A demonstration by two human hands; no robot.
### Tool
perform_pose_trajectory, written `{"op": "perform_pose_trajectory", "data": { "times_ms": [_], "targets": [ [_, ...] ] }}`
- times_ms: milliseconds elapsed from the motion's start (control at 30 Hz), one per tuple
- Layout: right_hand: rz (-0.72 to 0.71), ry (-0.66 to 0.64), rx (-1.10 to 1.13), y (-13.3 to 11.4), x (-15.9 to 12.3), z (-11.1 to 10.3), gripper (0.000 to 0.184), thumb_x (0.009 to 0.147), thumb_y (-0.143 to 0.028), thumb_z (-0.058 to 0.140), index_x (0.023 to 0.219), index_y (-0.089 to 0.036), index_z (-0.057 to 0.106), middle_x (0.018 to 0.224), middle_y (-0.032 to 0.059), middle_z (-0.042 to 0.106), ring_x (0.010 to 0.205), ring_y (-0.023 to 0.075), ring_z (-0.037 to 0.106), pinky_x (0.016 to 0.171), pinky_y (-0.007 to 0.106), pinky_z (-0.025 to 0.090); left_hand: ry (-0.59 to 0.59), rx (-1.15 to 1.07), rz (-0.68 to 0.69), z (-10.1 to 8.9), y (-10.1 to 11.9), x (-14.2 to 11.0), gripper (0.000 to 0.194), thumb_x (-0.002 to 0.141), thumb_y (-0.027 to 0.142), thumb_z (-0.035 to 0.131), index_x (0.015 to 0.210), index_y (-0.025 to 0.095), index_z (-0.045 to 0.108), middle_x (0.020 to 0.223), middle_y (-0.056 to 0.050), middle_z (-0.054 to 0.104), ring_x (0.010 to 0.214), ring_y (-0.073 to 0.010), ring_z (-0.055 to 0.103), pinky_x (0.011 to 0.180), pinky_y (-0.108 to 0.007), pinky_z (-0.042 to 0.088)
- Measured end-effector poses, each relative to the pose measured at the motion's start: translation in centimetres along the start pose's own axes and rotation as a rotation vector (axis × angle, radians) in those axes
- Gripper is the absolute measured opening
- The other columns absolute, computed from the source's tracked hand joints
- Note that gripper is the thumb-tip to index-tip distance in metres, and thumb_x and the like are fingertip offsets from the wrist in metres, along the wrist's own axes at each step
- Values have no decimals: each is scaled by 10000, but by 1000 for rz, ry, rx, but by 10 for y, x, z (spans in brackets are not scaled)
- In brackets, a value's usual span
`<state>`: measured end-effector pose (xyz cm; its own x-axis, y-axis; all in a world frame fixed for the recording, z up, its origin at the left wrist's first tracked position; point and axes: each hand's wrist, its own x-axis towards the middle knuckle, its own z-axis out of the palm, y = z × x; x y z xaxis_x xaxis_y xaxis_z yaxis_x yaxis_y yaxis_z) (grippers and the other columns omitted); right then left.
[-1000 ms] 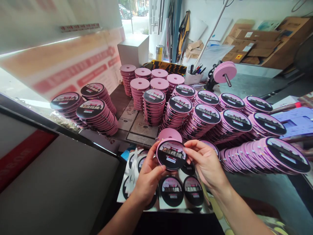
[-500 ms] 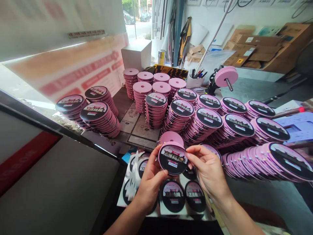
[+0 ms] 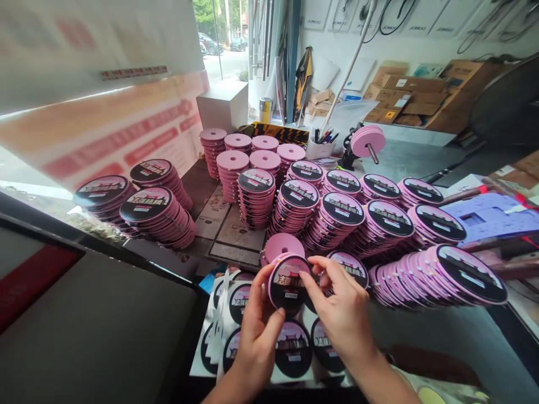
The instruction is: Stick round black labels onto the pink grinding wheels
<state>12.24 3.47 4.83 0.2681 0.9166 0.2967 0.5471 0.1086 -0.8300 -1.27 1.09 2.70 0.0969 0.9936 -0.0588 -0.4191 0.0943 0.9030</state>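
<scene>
A pink disc-shaped spool with a round black-and-pink label on its face is held over the sticker sheets. My left hand grips its left side, fingers around the edge and thumb at the bottom. My right hand is closed at the upper right edge, thumb resting on the label's face and index finger at the rim. Just behind is a plain pink spool, partly covered by the held one. Underneath, sheets of round labels lie on a white backing, with curled peeled strips at the left.
Labelled spool stacks stand close by on the right, one long stack leaning. Plain pink stacks are behind, with more labelled stacks at left. A pen holder and a rod with pink discs stand farther back.
The view has shifted slightly. My right thumb has moved inward from the spool's right edge onto the label's face. My left hand still grips the spool.
</scene>
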Motion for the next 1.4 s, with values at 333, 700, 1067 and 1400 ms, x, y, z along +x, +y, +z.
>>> {"op": "perform_pose_trajectory", "data": {
  "times_ms": [333,700,1067,1400],
  "targets": [
    [486,154,454,49,4,-40,365,653,-431,681,915,-190,604,848,50,681,622,130,586,433,187,378,-150,255,-82,13,-29,1,537,848,229,484,1332,328,274,1300,-74,484,1072,-215,555,879,-387,478],
    [287,175,-72,84,26,-62,386,715,-464,541,911,-142,623,884,134,656,730,235,599,743,419,460,-531,1347,346,-24,-70,28,375,757,55,477,1106,165,561,1142,-123,604,1075,-268,532,909,-461,446],
    [241,-39,-138,148,-99,-22,354,812,-417,517,1016,-159,647,1087,151,649,998,272,611,826,411,509,-933,1439,464,-8,-114,34,596,868,451,426,1384,186,288,1442,-81,351,1344,-253,258,1081,-510,205],
    [141,102,-196,144,-119,-5,245,843,-290,517,980,-174,683,1013,131,677,961,244,622,821,402,514,-925,1468,462,-2,-111,35,483,841,393,514,1282,208,447,1349,-51,492,1264,-233,401,1074,-479,243]
  ]
}}
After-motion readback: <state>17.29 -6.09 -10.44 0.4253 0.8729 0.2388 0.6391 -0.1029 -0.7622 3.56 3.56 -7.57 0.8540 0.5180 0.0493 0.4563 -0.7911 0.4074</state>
